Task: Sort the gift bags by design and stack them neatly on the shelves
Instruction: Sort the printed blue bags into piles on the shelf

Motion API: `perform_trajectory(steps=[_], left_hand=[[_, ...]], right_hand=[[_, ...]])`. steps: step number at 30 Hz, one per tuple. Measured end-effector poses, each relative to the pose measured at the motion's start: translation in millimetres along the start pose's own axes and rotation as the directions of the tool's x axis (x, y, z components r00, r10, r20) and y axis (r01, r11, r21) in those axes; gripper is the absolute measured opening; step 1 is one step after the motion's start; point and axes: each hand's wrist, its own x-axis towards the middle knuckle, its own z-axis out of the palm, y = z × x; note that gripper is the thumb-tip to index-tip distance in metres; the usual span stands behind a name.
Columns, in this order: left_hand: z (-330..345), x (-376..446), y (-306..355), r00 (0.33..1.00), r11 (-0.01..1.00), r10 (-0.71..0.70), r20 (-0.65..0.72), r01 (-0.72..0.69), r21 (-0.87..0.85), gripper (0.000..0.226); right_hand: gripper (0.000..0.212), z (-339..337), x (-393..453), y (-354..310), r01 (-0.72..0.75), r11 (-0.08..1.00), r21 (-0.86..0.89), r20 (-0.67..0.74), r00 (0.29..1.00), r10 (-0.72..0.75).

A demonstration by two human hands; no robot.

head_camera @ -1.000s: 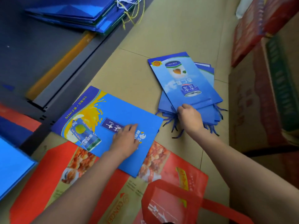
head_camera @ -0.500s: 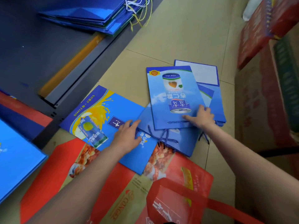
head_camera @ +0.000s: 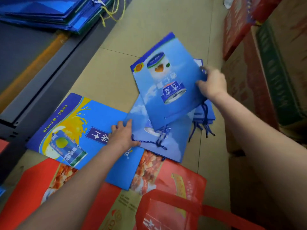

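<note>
The right hand (head_camera: 211, 83) is pinching the right edge of a blue can-print bag (head_camera: 166, 83), tilting it above the blue pile (head_camera: 157, 135) on the floor. The left hand (head_camera: 123, 136) is lying on that pile's left corner, fingers fairly straight, thumb touching the cord handle (head_camera: 149, 141), beside the yellow-splash bag (head_camera: 74, 130).

Right hand (head_camera: 211, 83) — motion-blurred fingers

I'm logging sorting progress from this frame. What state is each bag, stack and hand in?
Blue can-print gift bag: flat, tilted, gripped at its edge.
Right hand: grips that bag.
Blue sky-print gift bag: flat on floor, cord handle loose.
Left hand: rests on it.
Blue orange-splash gift bag: flat, overlapping red bags.
Red gift bags: flat, unsorted.
Shelf stack of blue bags: stacked.
</note>
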Motion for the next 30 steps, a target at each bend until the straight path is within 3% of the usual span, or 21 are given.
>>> perform_trajectory(steps=[2,4,8,10,12,14,16,17,19,21,26,30], left_hand=[[-2.8,0.8,0.7,0.999,0.993,-0.002,0.037,0.007,-0.121,0.096],[-7.5,1.2,2.4,0.997,0.936,0.043,0.064,-0.018,-0.352,0.094],[-19.7,1.8,25.4,0.995,0.591,0.076,-0.067,-0.098,-0.8,0.071],[-22.5,10.8,46.5,0.988,0.519,0.037,-0.151,-0.148,-0.842,0.065],[-23.2,24.1,67.6,0.98,0.515,-0.007,-0.201,-0.168,-0.84,0.06],[-24.9,35.1,81.9,0.986,0.493,-0.021,-0.163,-0.132,-0.86,0.051],[-26.0,34.5,79.5,0.993,0.627,-0.002,-0.119,-0.091,-0.774,0.051],[-25.3,31.1,70.3,0.993,0.72,0.005,-0.121,-0.087,-0.688,0.054],[-24.4,19.6,42.2,0.986,0.846,0.032,-0.163,-0.114,-0.521,0.059],[-17.8,6.4,7.6,0.985,0.908,0.029,-0.169,-0.096,-0.407,0.06],[-3.4,-41.0,-75.4,0.992,0.997,0.006,-0.127,-0.016,-0.081,0.061],[1.7,-104.3,-128.7,0.984,0.994,0.071,-0.162,-0.057,0.088,0.062]], right_hand=[[0.05,-22.4,7.3,-7.9,0.165,0.986,0.01,-0.13,0.978,-0.162],[0.052,-35.3,12.2,-9.4,0.235,0.972,0.026,-0.261,0.94,-0.22],[0.052,-48.7,20.6,-0.1,0.218,0.96,0.178,-0.477,0.872,-0.109],[0.051,-57.6,26.7,5.6,0.212,0.934,0.288,-0.496,0.867,-0.044],[0.052,-66.1,36.0,12.9,0.19,0.921,0.34,-0.487,0.874,-0.001],[0.054,-70.6,40.5,21.1,0.163,0.905,0.393,-0.451,0.892,0.035],[0.054,-61.6,35.7,29.6,0.069,0.897,0.436,-0.348,0.932,0.098],[0.051,-51.0,29.2,35.5,-0.013,0.931,0.364,-0.287,0.95,0.125],[0.05,-21.2,13.0,50.0,-0.178,0.982,0.058,-0.134,0.974,0.184],[0.053,7.7,-9.3,45.5,-0.241,0.963,-0.123,-0.002,0.97,0.242],[0.054,75.8,-54.0,-14.7,0.006,0.996,-0.094,0.259,0.966,0.019],[0.062,118.2,-105.1,-68.5,0.217,0.974,-0.071,0.461,0.873,-0.161]])
